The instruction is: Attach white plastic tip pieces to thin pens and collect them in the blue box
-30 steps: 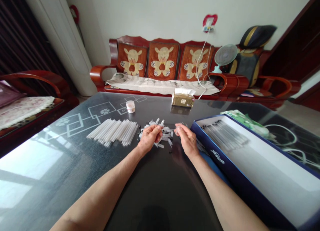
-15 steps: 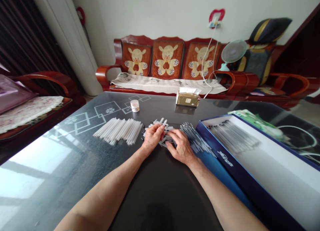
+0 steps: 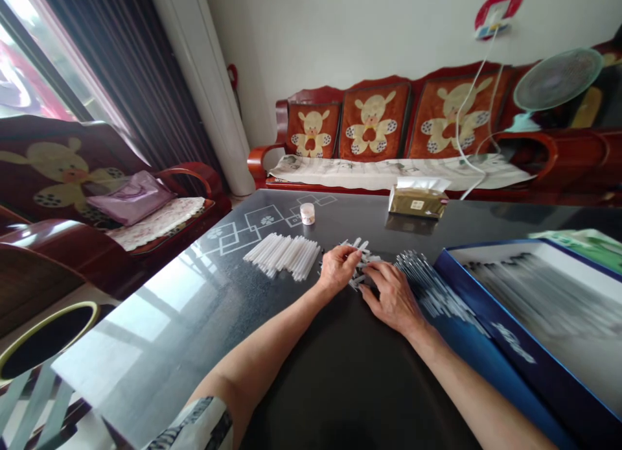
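My left hand is closed in a pinch at the left side of a pile of small translucent white pieces, some with dark ends. What its fingertips hold is too small to make out. My right hand lies at the near right side of this pile, thumb apart from the bent fingers, fingertips at the loose pieces. Both hands partly cover the pile. Left of them, a row of white plastic tubes lies on the dark table. To the right lies a bunch of thin clear rods with dark tips, like pen refills.
A blue box with a white inside stands at the right, holding a row of long clear pen-like sticks. Farther back are a small white tub and a tissue box. A green plastic package lies behind the blue box.
My view has swung left, so things appear farther right. My right hand has come in from beside the pile to its near edge, fingers lowered. My left hand keeps its pinch there.
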A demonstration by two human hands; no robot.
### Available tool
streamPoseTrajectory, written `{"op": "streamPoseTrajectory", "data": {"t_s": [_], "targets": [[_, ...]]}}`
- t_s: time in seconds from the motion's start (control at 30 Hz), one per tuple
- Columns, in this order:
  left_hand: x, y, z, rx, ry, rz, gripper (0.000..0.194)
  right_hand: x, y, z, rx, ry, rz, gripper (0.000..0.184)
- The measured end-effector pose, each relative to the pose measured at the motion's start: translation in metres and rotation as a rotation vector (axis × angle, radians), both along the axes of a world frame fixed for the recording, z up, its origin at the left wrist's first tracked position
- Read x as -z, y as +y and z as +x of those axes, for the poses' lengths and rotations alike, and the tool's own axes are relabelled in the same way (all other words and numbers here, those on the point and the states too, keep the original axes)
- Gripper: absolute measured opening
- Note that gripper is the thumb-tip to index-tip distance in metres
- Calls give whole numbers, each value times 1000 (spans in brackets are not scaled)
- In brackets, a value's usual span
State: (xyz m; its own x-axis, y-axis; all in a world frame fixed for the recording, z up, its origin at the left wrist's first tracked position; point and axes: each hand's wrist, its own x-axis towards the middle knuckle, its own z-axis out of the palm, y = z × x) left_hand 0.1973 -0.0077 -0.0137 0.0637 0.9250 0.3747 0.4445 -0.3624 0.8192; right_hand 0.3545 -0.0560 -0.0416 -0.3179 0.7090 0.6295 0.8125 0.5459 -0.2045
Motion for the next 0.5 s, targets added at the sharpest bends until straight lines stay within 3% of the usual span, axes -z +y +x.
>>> {"op": "streamPoseTrajectory", "data": {"t_s": [0.1,0.17,0.23,0.37,0.5], "targets": [[-17,17,-32,-188,214,20,19,-1,0,-1,7,9,0,29],[-26,30,-65,-325,435,32,22,-2,0,-2,7,21,-2,27],[-31,42,-100,-410,514,11,26,-2,0,-2,-2,33,-2,26],[-26,54,-152,-546,595,-88,20,-1,1,-3,-11,59,-4,24],[-14,54,-168,-569,620,-111,21,-1,0,-3,-12,68,-12,24]]}}
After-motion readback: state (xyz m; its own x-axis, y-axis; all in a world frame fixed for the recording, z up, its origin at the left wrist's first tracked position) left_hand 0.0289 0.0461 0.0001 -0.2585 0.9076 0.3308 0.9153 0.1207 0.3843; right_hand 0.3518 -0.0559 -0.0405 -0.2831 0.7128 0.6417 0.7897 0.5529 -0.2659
